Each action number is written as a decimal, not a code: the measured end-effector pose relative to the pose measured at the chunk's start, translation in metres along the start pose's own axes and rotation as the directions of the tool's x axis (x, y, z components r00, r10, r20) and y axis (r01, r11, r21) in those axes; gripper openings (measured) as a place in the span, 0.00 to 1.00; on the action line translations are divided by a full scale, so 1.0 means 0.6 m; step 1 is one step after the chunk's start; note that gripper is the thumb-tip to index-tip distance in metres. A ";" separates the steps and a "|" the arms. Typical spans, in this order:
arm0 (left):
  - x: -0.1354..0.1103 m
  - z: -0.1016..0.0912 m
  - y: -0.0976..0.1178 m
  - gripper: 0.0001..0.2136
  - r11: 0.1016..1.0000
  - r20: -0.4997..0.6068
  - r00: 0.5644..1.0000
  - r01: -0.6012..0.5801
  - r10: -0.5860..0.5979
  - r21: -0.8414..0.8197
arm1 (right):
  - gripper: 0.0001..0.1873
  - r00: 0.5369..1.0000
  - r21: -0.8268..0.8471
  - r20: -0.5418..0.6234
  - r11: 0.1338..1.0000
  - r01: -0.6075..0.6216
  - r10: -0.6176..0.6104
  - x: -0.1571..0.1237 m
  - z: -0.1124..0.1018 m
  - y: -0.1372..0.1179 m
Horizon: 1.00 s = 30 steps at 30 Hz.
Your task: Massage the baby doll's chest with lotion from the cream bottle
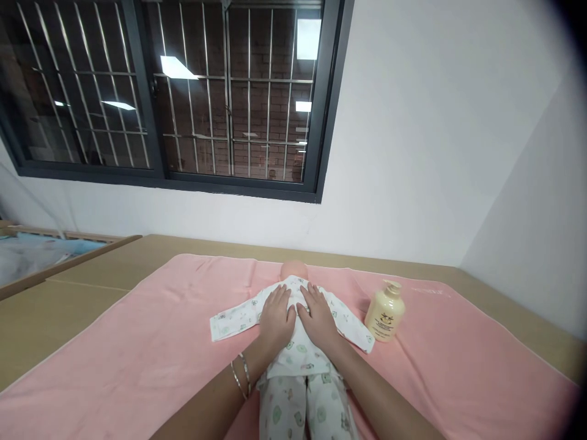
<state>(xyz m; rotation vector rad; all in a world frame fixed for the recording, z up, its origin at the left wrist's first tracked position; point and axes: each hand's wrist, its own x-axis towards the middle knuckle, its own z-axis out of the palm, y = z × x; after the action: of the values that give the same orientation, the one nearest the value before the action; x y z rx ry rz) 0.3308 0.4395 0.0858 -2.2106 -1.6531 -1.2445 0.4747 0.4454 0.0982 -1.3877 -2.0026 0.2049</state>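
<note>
A baby doll in white printed pyjamas lies on its back on a pink towel, head away from me. My left hand rests flat on the doll's chest, fingers stretched out, bracelets on the wrist. My right hand lies flat beside it on the chest, fingers also out. The doll's sleeves spread out to both sides.
A cream pump bottle stands on the towel right of the doll. The towel covers a tan table against a white wall under a barred window. A cot edge shows at far left.
</note>
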 end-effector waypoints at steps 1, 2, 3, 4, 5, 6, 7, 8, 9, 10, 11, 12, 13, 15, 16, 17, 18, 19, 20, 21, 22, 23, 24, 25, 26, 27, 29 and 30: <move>0.000 0.000 0.000 0.20 1.000 0.008 1.000 0.001 -0.001 0.003 | 0.27 1.000 0.002 0.002 1.000 -0.003 0.003 0.000 0.000 0.001; 0.000 0.000 0.000 0.20 1.000 0.012 1.000 0.003 -0.003 0.006 | 0.27 1.000 0.005 0.005 1.000 -0.005 0.005 0.000 0.000 0.001; 0.000 0.000 0.000 0.20 1.000 0.012 1.000 0.004 -0.004 0.007 | 0.27 1.000 0.006 0.007 1.000 -0.006 0.006 0.000 0.000 0.002; 0.000 0.000 0.000 0.20 1.000 0.010 1.000 0.004 -0.004 0.006 | 0.27 1.000 0.006 0.008 1.000 -0.005 0.005 0.000 0.001 0.002; 0.000 0.000 0.000 0.20 1.000 0.005 1.000 0.004 -0.004 0.004 | 0.27 1.000 0.005 0.008 1.000 -0.004 0.004 0.000 0.001 0.003; 0.000 0.000 0.001 0.20 1.000 -0.001 1.000 0.005 -0.005 0.002 | 0.27 1.000 0.003 0.008 1.000 -0.002 0.002 0.000 0.001 0.003; 0.000 0.000 0.001 0.20 1.000 -0.005 1.000 0.006 -0.006 0.000 | 0.27 1.000 0.000 0.007 1.000 -0.001 0.001 0.000 0.002 0.003; 0.000 0.000 0.001 0.20 1.000 -0.007 1.000 0.006 -0.006 -0.001 | 0.27 1.000 -0.003 0.006 1.000 0.000 0.000 0.000 0.002 0.003; 0.000 0.000 0.001 0.20 1.000 -0.008 1.000 0.006 -0.006 -0.001 | 0.27 1.000 -0.006 0.005 1.000 0.001 -0.001 0.000 0.003 0.003; 0.000 0.000 0.002 0.20 1.000 -0.010 1.000 0.005 -0.005 -0.001 | 0.27 1.000 -0.009 0.004 1.000 0.003 -0.003 0.000 0.003 0.003; 0.001 0.000 0.002 0.20 1.000 -0.013 1.000 0.004 -0.004 0.000 | 0.27 1.000 -0.011 0.002 1.000 0.005 -0.005 0.000 0.003 0.004; 0.001 -0.001 0.003 0.20 1.000 -0.016 1.000 0.002 -0.002 0.001 | 0.27 1.000 -0.013 0.002 1.000 0.006 -0.006 0.000 0.003 0.004; 0.001 -0.002 0.003 0.20 1.000 -0.018 1.000 -0.001 0.001 0.001 | 0.27 1.000 -0.015 0.002 1.000 0.007 -0.007 0.000 0.003 0.004; 0.000 -0.003 0.004 0.20 1.000 -0.020 1.000 -0.002 0.002 0.002 | 0.27 1.000 -0.028 0.003 1.000 0.008 -0.008 -0.001 0.002 0.002; -0.001 -0.003 0.005 0.20 1.000 -0.024 1.000 0.004 -0.004 0.003 | 0.26 1.000 -0.041 0.002 0.999 0.008 -0.007 -0.002 0.001 0.002; -0.002 -0.004 0.005 0.20 1.000 -0.030 0.999 0.014 -0.014 0.005 | 0.26 1.000 -0.057 0.001 0.998 0.007 -0.007 -0.003 0.000 0.000; -0.003 -0.003 0.005 0.20 1.000 -0.036 0.999 0.026 -0.025 0.007 | 0.26 1.000 -0.076 -0.001 0.997 0.006 -0.006 -0.004 -0.001 -0.001; -0.004 -0.003 0.005 0.20 0.999 -0.041 0.999 0.036 -0.036 0.008 | 0.26 1.000 -0.095 -0.004 0.995 0.003 -0.004 -0.006 -0.001 -0.003; -0.005 -0.002 0.005 0.20 0.999 -0.045 0.998 0.043 -0.043 0.008 | 0.26 1.000 -0.112 -0.006 0.994 0.000 0.000 -0.007 -0.002 -0.004; -0.005 -0.001 0.005 0.20 0.999 -0.047 0.998 0.046 -0.046 0.007 | 0.25 1.000 -0.125 -0.007 0.992 -0.005 0.004 -0.008 -0.002 -0.006; -0.006 0.000 0.005 0.20 0.999 -0.046 0.998 0.047 -0.046 0.004 | 0.25 1.000 -0.132 -0.008 0.991 -0.010 0.009 -0.008 -0.002 -0.007; -0.006 0.000 0.005 0.20 0.999 -0.043 0.998 0.047 -0.047 0.000 | 0.25 1.000 -0.135 -0.007 0.991 -0.016 0.016 -0.008 -0.002 -0.007; -0.006 0.001 0.005 0.20 0.999 -0.040 0.998 0.048 -0.049 -0.003 | 0.25 1.000 -0.132 -0.004 0.991 -0.022 0.021 -0.008 -0.003 -0.007; -0.005 0.002 0.005 0.20 0.999 -0.035 0.998 0.050 -0.050 -0.005 | 0.25 1.000 -0.128 0.000 0.991 -0.025 0.025 -0.007 -0.004 -0.006; -0.005 0.002 0.005 0.20 0.999 -0.029 0.998 0.051 -0.051 -0.007 | 0.25 1.000 -0.124 0.004 0.992 -0.024 0.025 -0.006 -0.005 -0.005; -0.004 0.002 0.006 0.20 0.999 -0.020 0.999 0.050 -0.051 -0.010 | 0.25 1.000 -0.121 0.012 0.993 -0.017 0.019 -0.004 -0.006 -0.002; -0.002 0.001 0.007 0.20 0.998 -0.001 0.999 0.052 -0.052 -0.018 | 0.26 0.999 -0.117 0.039 0.993 0.018 -0.014 0.000 -0.010 0.004; -0.001 0.001 0.007 0.20 0.998 0.010 0.998 0.054 -0.054 -0.025 | 0.26 0.998 -0.115 0.056 0.993 0.040 -0.034 0.002 -0.012 0.008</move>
<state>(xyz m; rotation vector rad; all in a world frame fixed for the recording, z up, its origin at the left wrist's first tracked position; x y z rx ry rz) 0.3347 0.4377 0.0865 -2.2038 -1.7212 -1.2766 0.4827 0.4466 0.1017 -1.4286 -2.1120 0.1113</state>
